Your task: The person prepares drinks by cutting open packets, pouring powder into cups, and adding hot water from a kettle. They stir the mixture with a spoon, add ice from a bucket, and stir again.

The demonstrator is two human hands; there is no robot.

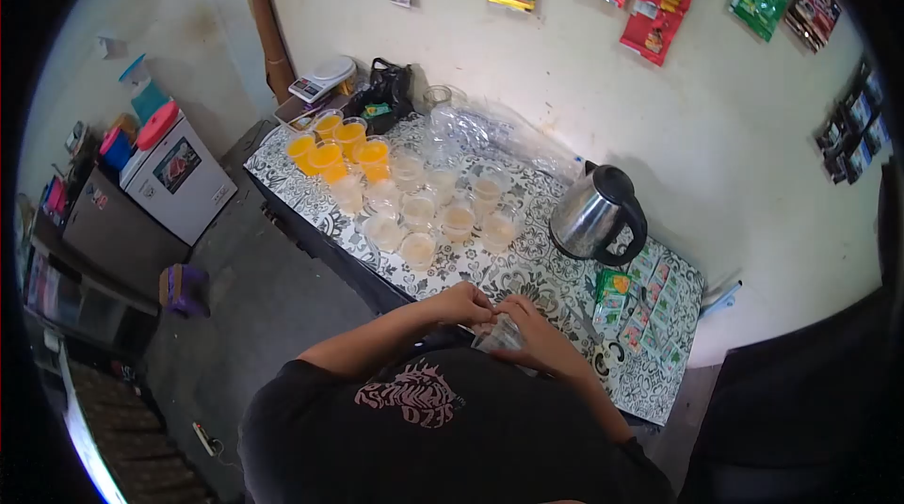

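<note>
At the table's front edge, close to my body, both hands are together. My left hand (463,304) has its fingertips pinched beside those of my right hand (535,333). My right hand curls round a clear plastic piece (499,336), perhaps a cup or stack of cups; its exact shape is hard to make out. My left fingertips meet its upper end. Beyond my hands stand several clear cups of pale, cloudy liquid (418,248). Behind them to the left are several cups of orange drink (326,158).
On the patterned table (537,283) are an electric kettle (595,212), sachets (650,311), a green packet (612,295), scissors (608,355), clear plastic wrap (499,137), a black bag (388,90) and a kitchen scale (322,79). A purple stool (185,289) stands on the floor.
</note>
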